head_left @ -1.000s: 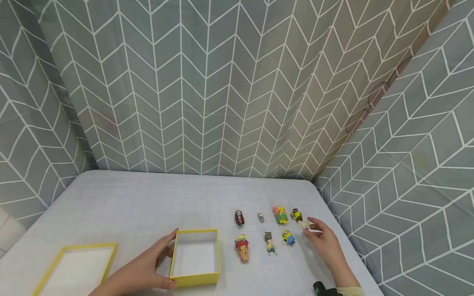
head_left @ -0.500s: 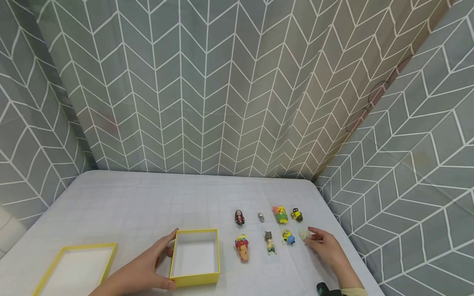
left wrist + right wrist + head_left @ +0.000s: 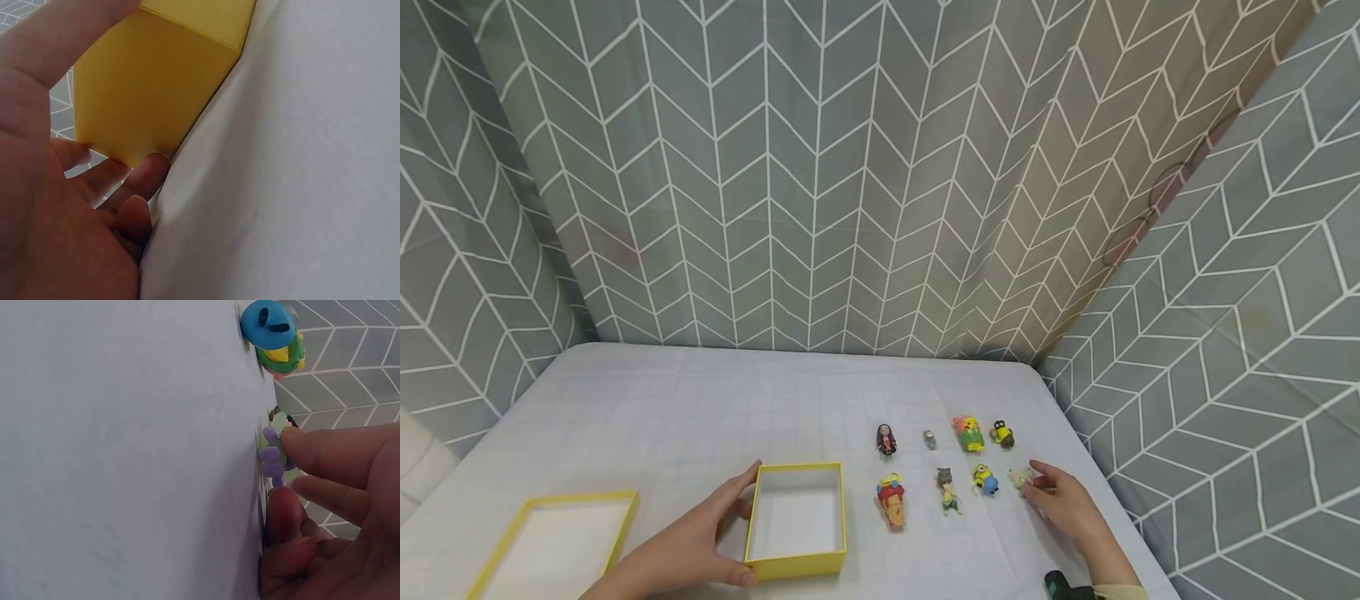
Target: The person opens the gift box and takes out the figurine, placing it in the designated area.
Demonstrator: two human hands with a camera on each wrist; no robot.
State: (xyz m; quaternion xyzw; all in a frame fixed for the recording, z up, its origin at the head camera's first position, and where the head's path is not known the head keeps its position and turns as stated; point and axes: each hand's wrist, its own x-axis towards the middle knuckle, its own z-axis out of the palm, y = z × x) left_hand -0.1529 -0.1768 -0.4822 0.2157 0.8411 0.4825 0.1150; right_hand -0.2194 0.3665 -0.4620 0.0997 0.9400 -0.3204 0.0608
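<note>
My left hand [image 3: 692, 540] holds the left side of a yellow-rimmed box [image 3: 797, 567], its thumb at the near corner and a finger at the far one. The box stands with its white inside facing up and nothing in it. At the right, my right hand [image 3: 1067, 504] pinches a small pale green toy figurine [image 3: 1018, 476] low at the white tabletop. Purple parts of this figurine [image 3: 271, 453] show between thumb and fingertips in the right wrist view. Just left of it lies a minion figurine [image 3: 985, 480] in blue.
Several other figurines are laid out in two rows, among them a dark-haired doll [image 3: 886, 439], a red-and-tan figure [image 3: 892, 502] and a green-and-yellow one [image 3: 969, 434]. A yellow-edged lid [image 3: 625, 525] lies at the left. Patterned curtains [image 3: 820, 183] surround the table.
My right hand has brought the pale green figurine nearer, from beside the black-and-yellow minion to the right of the blue one. The left hand and box stay put.
</note>
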